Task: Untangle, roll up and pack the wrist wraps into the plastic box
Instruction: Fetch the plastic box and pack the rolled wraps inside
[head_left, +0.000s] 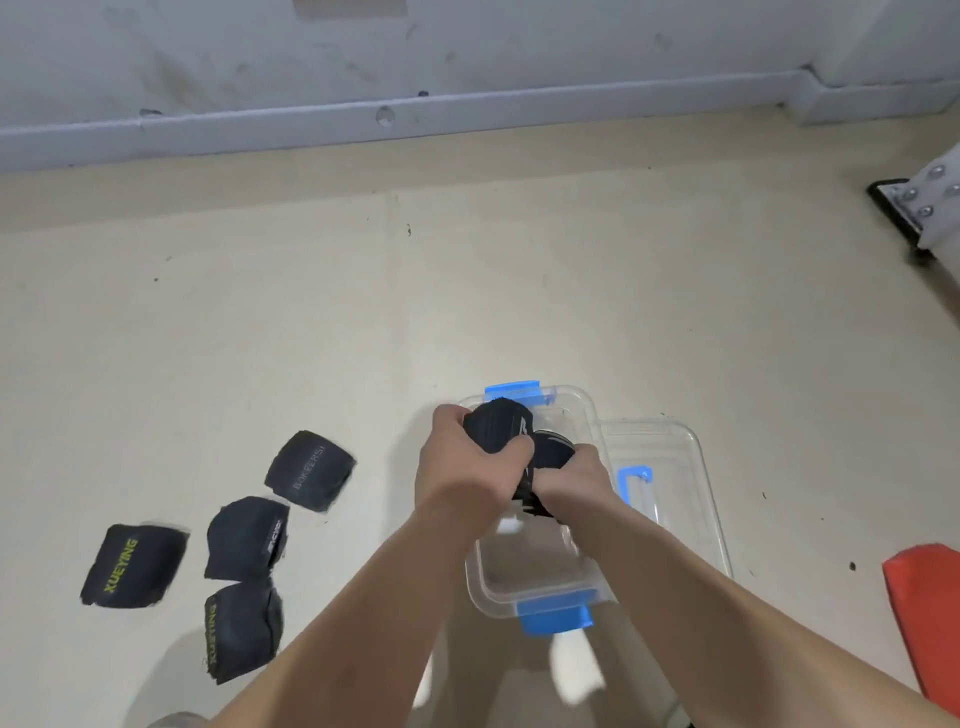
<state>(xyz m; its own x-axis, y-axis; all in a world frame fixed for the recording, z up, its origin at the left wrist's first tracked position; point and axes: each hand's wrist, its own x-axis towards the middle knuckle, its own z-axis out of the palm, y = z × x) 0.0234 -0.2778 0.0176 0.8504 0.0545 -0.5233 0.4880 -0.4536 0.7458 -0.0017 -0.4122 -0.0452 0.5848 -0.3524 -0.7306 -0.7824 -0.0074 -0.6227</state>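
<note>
- Left hand (457, 457) is curled tight round a rolled black wrap (496, 423), thumb across its near side. It holds the wrap over the far end of the box (475, 571).
- Right hand (579, 478) grips a second wrap (553, 449), touching the first. A loose strap end seems to hang between the wrists, though it is too blurred to be sure.
- The box is clear plastic with blue latches and stands open on the floor (519, 286). Its lid (675, 462) lies just beside it on the right.
- Four more rolls (244, 538) lie on the floor to the left, well apart from the box.
- Handling: the wraps look light, soft and springy, so a roll will likely loosen if the squeeze eases.
- Best hold is across the roll's width, with the free end pinned under thumb or fingers.
- Set each roll down snug against a wall or a neighbour, so it stays wound.
- Nothing here looks fragile. The thin box could slide if pushed.
</note>
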